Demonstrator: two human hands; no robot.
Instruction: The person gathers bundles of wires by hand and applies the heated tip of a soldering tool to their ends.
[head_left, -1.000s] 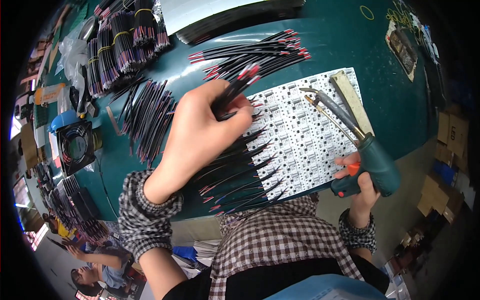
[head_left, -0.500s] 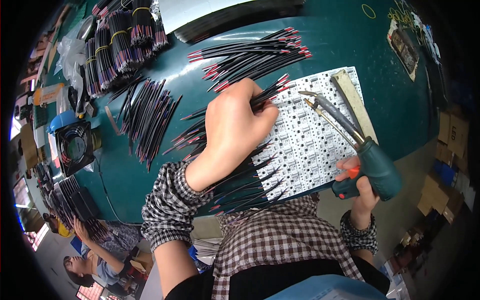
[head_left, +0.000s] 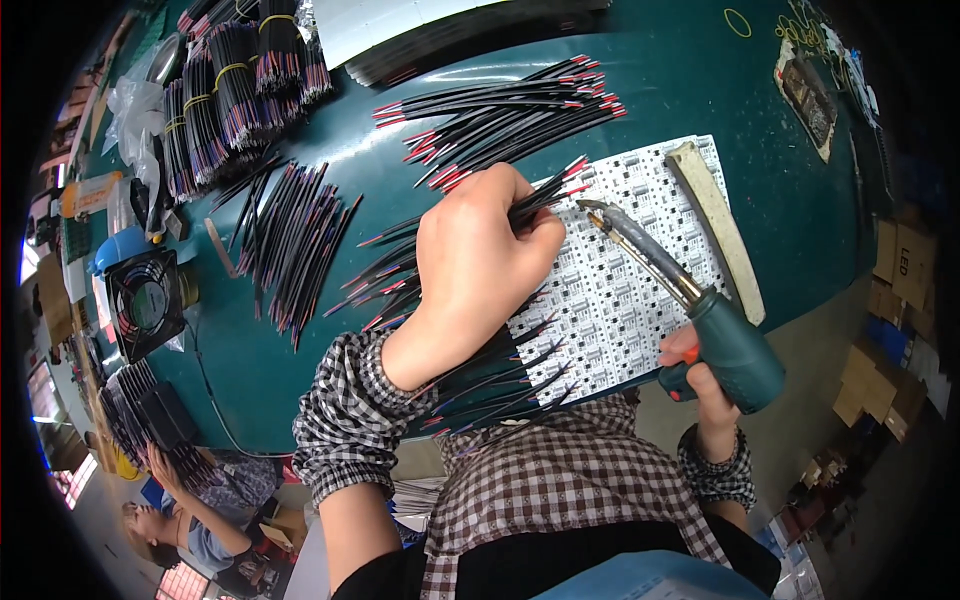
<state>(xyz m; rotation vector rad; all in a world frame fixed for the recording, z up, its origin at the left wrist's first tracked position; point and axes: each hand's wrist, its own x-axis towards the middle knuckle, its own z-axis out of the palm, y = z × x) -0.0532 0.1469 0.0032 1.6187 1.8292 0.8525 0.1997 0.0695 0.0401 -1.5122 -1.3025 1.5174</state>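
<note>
My left hand point(head_left: 475, 262) is closed around several black cable pieces point(head_left: 552, 190), whose red and white ends point over the upper left of a white circuit board panel point(head_left: 625, 290). My right hand point(head_left: 708, 392) grips a soldering gun point(head_left: 738, 345) with a dark green body and a red trigger. Its metal tip is close to the cable ends, slightly to their lower right; contact cannot be made out. Thin wires point(head_left: 500, 380) run from the panel's left edge, and more cables point(head_left: 395, 270) lie partly under my left wrist. A pale, worn bar point(head_left: 715, 230) rests along the panel's right side.
Loose black cables with red ends point(head_left: 510, 115) lie beyond my left hand, another pile point(head_left: 295, 245) to its left. Tied bundles point(head_left: 235, 95) sit farther back near a small fan point(head_left: 145, 300). A worn tray point(head_left: 808, 105) is at far right; a co-worker point(head_left: 205, 520) is at lower left.
The soldering gun has moved left, bringing its tip closer to the cable ends. My left hand, still holding the cables, has shifted slightly right, as has the panel. The pale bar has shifted downward.
</note>
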